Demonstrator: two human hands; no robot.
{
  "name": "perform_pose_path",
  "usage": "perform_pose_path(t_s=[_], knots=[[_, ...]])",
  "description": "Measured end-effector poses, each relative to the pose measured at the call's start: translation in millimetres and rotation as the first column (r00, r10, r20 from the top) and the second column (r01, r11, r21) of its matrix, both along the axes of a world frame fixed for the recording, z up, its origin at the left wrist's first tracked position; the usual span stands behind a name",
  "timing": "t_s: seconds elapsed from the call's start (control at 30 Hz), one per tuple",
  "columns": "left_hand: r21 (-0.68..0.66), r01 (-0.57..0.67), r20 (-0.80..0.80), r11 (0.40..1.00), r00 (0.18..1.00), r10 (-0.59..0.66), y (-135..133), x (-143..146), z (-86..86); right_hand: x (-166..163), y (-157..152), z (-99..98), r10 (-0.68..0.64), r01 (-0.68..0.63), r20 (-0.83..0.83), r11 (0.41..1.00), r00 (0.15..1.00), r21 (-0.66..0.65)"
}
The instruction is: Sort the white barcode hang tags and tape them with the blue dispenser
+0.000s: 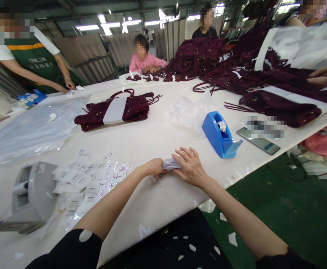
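My left hand (153,167) is closed around one end of a small white bundle (171,163), which looks like a stack of tags or ties, resting on the white table (152,134). My right hand (189,165) lies over the other end of the bundle with its fingers spread and stretched. Both hands meet near the table's front edge. To their left lies a scatter of several white barcode tags (87,179).
A blue tape dispenser (220,135) and a phone (258,141) sit right of my hands. A grey tape dispenser (30,196) stands at front left. Clear plastic bags (31,127), a folded maroon garment (115,110) and maroon piles (236,63) lie farther off. Other people stand around the table.
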State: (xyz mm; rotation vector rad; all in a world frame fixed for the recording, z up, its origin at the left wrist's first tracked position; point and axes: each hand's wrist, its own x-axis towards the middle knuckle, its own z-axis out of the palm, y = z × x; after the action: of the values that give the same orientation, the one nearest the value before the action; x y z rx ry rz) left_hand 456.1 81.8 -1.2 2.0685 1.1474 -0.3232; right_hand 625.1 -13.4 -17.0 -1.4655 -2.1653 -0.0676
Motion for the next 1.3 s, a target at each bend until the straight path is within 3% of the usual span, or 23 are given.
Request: perform_pose_path(t_s=[0.23, 0.47, 0.63, 0.93, 1.1, 1.2, 1.3], knots=[[-0.127, -0.072, 0.086, 0.989, 0.993, 0.084, -4.4, -2.4, 6.0, -24.9, -2.1, 2.3, 0.005, -0.004, 0.080, 1.000, 0.997, -0.013], [-0.103, -0.037, 0.074, 0.994, 0.996, 0.045, -3.8, -3.2, 4.3, 4.2, 9.4, 5.1, 0.036, -0.033, 0.014, 0.987, 0.999, -0.157], [-0.056, 0.056, 0.032, 0.997, 0.998, -0.054, -0.9, -6.0, 2.1, 17.6, 17.8, -3.8, 0.073, -0.084, -0.048, 0.949, 0.996, -0.303], [0.161, 0.233, -0.197, 0.959, 0.960, -0.200, 0.3, -18.0, 0.1, 19.1, 19.9, -8.3, 0.076, -0.101, -0.081, 0.926, 0.994, -0.363], [0.295, 0.290, -0.276, 0.910, 0.938, -0.209, -7.2, -30.7, 22.1, 20.3, 19.9, -7.1, 0.052, -0.083, -0.087, 0.912, 0.995, -0.402], [0.457, 0.278, -0.167, 0.845, 0.960, -0.225, -10.8, -33.3, 35.6, 19.6, 20.2, -7.3, 0.046, -0.079, -0.088, 0.907, 0.995, -0.414], [0.512, 0.139, 0.162, 0.847, 0.954, -0.254, -24.0, -23.5, 29.7, 15.8, 17.8, -3.5, 0.053, -0.084, -0.090, 0.921, 0.995, -0.382]])
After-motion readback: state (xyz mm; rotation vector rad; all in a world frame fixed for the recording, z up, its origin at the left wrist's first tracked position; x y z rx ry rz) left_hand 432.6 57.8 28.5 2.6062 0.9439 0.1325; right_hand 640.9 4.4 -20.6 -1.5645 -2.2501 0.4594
